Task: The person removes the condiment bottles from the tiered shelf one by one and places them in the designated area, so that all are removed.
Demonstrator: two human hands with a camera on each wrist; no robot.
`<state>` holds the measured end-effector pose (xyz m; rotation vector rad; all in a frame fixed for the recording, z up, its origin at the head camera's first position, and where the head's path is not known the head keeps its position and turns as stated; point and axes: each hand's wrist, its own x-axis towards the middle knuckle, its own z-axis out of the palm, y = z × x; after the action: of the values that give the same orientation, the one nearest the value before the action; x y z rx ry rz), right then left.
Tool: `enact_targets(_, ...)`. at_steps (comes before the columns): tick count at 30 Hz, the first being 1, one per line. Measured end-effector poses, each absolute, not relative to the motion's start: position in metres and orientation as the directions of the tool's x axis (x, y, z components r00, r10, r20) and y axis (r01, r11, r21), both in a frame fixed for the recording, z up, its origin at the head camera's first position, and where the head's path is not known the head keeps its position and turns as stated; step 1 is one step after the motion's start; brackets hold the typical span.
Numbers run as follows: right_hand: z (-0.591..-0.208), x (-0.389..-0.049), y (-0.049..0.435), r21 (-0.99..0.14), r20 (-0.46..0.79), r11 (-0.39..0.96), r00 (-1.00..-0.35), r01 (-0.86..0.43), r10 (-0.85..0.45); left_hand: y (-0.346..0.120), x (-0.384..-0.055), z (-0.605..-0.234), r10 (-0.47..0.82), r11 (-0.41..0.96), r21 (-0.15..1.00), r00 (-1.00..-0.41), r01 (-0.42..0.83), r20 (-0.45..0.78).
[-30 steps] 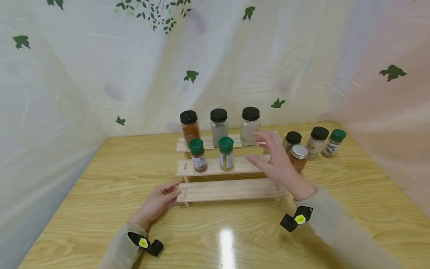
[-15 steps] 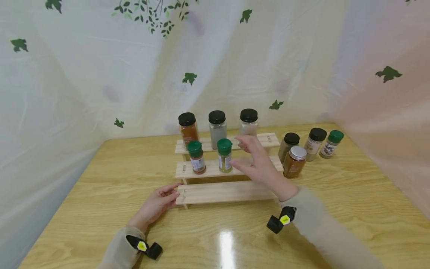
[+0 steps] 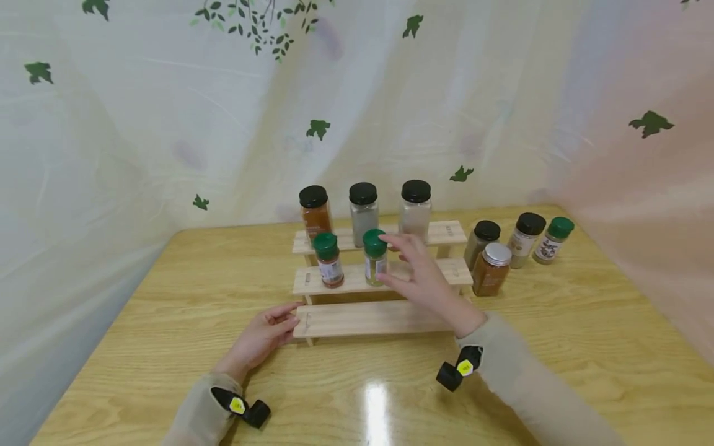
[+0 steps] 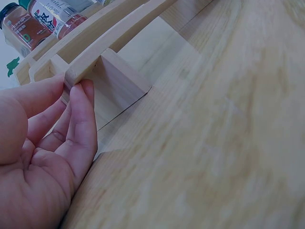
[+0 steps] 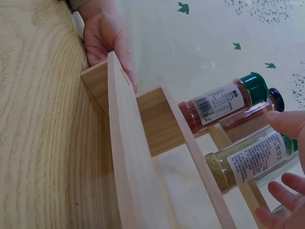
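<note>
A three-tier wooden spice rack [image 3: 374,319] stands on the table. My left hand [image 3: 262,334] pinches the left end of its lowest board, thumb against fingertips in the left wrist view. My right hand [image 3: 424,282] is at the middle tier, beside a green-capped spice jar [image 3: 370,267] of yellowish-green contents. Its fingers are spread in the right wrist view, the forefinger near the cap and the thumb beside the glass. To the left on that tier stands another green-capped jar [image 3: 330,269] with red contents.
The top tier carries an orange-brown spice jar [image 3: 317,218], a grey one [image 3: 365,223] and a pale one [image 3: 414,217], all black-capped. Right of the rack stand a silver-capped jar [image 3: 491,272], two black-capped jars [image 3: 522,244] and a green-capped jar [image 3: 549,244]. A leaf-printed curtain [image 3: 234,136] hangs behind.
My right hand has moved left from the right end of the middle tier to the green-capped jar in its middle. The left hand stays on the rack.
</note>
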<state>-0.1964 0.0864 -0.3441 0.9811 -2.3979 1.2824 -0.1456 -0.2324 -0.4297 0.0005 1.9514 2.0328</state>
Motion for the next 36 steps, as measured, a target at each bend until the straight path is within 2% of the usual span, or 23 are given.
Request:
enact_targets(15, -0.361, -0.2, 0.072, -0.683, 0.537, 0.344, -0.762, -0.644, -0.361, -0.232, -0.147, -0.431, 0.228, -0.061, 0.972, -0.951, -0.228, -0.209)
enact_targets(26, -0.373, -0.206, 0.065, -0.624, 0.597, 0.371, -0.726, -0.688, -0.342, -0.231, -0.147, -0.431, 0.213, -0.052, 0.969, -0.951, -0.241, -0.225)
enact_targets(36, -0.373, -0.206, 0.061, -0.623, 0.618, 0.35, -0.714, -0.7, -0.328, -0.233, -0.146, -0.43, 0.226, -0.044, 0.975, -0.953, -0.219, -0.203)
